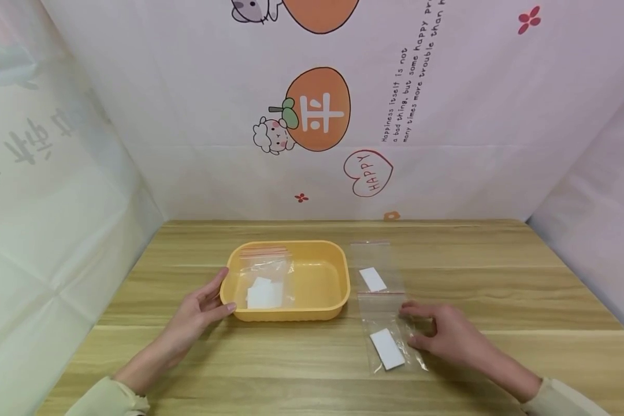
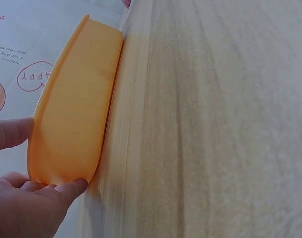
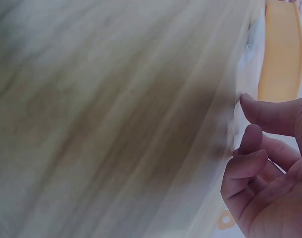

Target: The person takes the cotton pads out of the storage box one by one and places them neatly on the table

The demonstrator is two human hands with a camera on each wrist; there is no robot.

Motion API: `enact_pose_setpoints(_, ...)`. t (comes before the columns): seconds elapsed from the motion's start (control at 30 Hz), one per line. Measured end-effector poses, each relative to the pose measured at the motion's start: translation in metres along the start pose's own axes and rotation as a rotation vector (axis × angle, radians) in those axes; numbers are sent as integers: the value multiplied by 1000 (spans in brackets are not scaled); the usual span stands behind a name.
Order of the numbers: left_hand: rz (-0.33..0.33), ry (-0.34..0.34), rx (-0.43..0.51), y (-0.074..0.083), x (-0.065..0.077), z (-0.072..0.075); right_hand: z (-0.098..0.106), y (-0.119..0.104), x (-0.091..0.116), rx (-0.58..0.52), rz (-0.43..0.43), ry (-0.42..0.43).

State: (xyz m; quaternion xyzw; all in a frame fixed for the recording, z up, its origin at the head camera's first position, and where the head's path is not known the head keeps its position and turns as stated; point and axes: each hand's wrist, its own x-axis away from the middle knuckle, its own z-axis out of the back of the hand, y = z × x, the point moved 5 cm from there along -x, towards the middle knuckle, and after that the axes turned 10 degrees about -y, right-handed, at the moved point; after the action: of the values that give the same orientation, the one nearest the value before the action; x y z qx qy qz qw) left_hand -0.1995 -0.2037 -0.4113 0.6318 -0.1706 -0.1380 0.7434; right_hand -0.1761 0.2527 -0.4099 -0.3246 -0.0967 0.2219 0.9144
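Observation:
My left hand (image 1: 189, 315) grips the left end of a yellow plastic tray (image 1: 312, 315), thumb at the near corner and fingers around the side. In the left wrist view its fingers (image 2: 72, 191) wrap the tray's end. Inside the tray lies a clear zip bag (image 1: 275, 266) with white pieces in it. To the tray's right are two more zip bags, the near bag (image 1: 374, 318) overlapping the far bag (image 1: 374, 253); each has one white rectangular piece. At the near bag's right edge is my right hand (image 1: 455, 335), fingers bent, thumb and forefinger apart.
The wood-grain table (image 1: 499, 266) extends around the tray and bags. A printed white sheet (image 1: 208, 115) hangs behind it, with pale sheets on the left and right sides.

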Motion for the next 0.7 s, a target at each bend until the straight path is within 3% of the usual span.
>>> enact_pose_setpoints(0.4,0,-3,5,1,1,0,12,-1,-2,3,-5,20)
enact_pose_setpoints(0.53,3,0,7,2,1,1,26,-17,-8,5,-38,50)
enact_pose_setpoints(0.7,-3,-10,2,2,0,0,41,-49,-23,44,-17,37)
